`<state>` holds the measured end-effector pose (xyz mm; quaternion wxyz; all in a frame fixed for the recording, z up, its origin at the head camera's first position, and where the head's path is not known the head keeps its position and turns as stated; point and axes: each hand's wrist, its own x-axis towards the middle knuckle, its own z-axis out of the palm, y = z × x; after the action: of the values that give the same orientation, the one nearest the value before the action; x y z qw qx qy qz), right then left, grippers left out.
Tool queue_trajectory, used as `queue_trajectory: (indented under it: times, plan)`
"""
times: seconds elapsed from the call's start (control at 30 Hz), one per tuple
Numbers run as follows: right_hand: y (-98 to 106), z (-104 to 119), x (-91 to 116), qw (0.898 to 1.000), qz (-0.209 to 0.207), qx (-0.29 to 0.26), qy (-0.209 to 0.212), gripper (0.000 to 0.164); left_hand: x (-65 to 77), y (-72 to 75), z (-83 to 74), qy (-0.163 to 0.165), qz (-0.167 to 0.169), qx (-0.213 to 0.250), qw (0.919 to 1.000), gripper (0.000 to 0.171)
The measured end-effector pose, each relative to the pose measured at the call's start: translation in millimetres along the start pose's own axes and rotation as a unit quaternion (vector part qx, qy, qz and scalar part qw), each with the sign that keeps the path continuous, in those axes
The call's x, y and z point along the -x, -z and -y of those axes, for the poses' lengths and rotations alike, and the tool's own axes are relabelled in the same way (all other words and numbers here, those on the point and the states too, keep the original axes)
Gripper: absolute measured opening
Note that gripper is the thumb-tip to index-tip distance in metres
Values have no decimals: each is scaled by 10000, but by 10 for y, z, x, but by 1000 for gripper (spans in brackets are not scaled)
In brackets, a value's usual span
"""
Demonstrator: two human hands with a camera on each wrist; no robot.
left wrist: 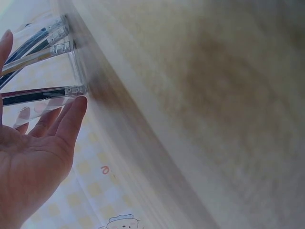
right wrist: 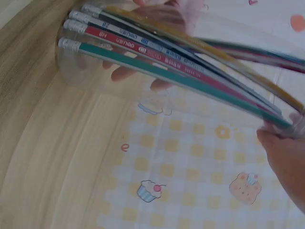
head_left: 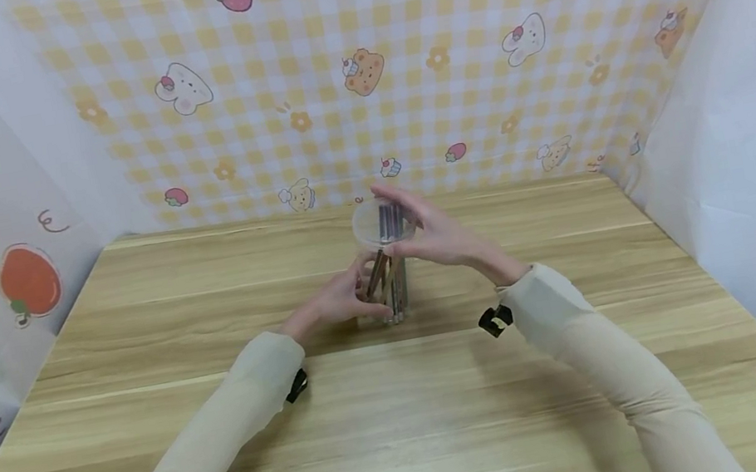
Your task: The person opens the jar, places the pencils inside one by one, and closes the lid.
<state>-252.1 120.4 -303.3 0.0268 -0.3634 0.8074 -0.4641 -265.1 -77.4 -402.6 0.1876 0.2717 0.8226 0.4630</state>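
Observation:
A clear plastic tube-shaped container [right wrist: 76,81] stands upright on the table near its far edge, with several pencils [right wrist: 143,67] inside. The pencils are green, red, dark and yellow, their eraser ends down at the base. A round translucent lid [head_left: 367,226] shows at the container's top. Low on the container's left side, my left hand [head_left: 338,300] grips the wall, its fingers partly hidden behind it. My right hand [head_left: 440,235] spans the lid from the right, thumb at the near rim and fingers at the far rim.
The wooden table [head_left: 383,437] runs wide around the container. Behind it rises a yellow checked cloth [head_left: 323,94] with cartoon prints. White cloth sides [head_left: 742,104] border the table left and right.

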Motion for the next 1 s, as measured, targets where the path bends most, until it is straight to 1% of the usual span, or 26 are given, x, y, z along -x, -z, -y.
queue_trajectory:
  times: [0.07,0.13,0.2,0.3,0.33,0.4,0.43,0.47,0.5,0.57,0.63,0.7,0.73,0.77,0.83,0.87,0.9,0.97,1.0]
  plan:
    - [34,51,32,9990,128,-404,-110,70,9,-1,-9,-24,15,-15,10000,93]
    - [49,109,48,9988,128,-456,-153,69,33,0,-54,-29,10,-39,10000,91]
    - [43,142,49,9991,44,-343,-229,70,70,5,-131,-49,13,23,10000,91]
    - [16,113,14,9981,-226,400,-420,73,133,17,-267,-15,27,56,10000,93]
    - [-1,96,-2,9962,-325,627,-504,74,149,22,-303,25,42,72,10000,94]
    - [-37,64,-38,9904,-545,1116,-612,77,163,25,-327,77,47,35,10000,96]
    - [-57,46,-54,9869,-646,1327,-649,78,160,25,-320,100,51,36,9999,96]
    - [-76,40,-64,9850,-718,1423,-655,79,148,23,-298,114,40,29,9999,97]
    - [-93,31,-72,9837,-757,1489,-666,79,133,20,-258,116,32,8,9999,97]
    - [-112,11,-73,9845,-751,1463,-612,80,90,13,-170,137,8,-25,9999,98]
    - [-110,-16,-54,9890,-615,1229,-540,80,47,6,-79,129,-1,-48,9999,97]
    - [-90,-55,-28,9961,-374,699,-386,78,18,4,-12,111,-4,-60,9999,95]
    - [-74,-79,-14,9987,-258,324,-284,77,5,3,4,105,-5,-35,9999,95]
    - [-57,-98,3,9996,-163,-22,-208,76,-2,3,18,81,-6,-13,10000,93]
    - [-28,-132,34,9981,-31,-602,-100,76,-9,3,29,47,-5,13,10000,90]
    - [-20,-119,51,9967,-21,-807,-102,76,-10,3,26,36,3,31,10000,90]
    - [-19,-97,70,9958,-77,-900,-128,76,-11,2,24,28,7,34,10000,89]
    - [-42,-12,100,9957,-343,-828,-220,76,-7,2,15,33,-1,7,10000,90]
    - [-70,35,107,9956,-564,-696,-261,76,-5,4,11,36,-5,7,10000,92]
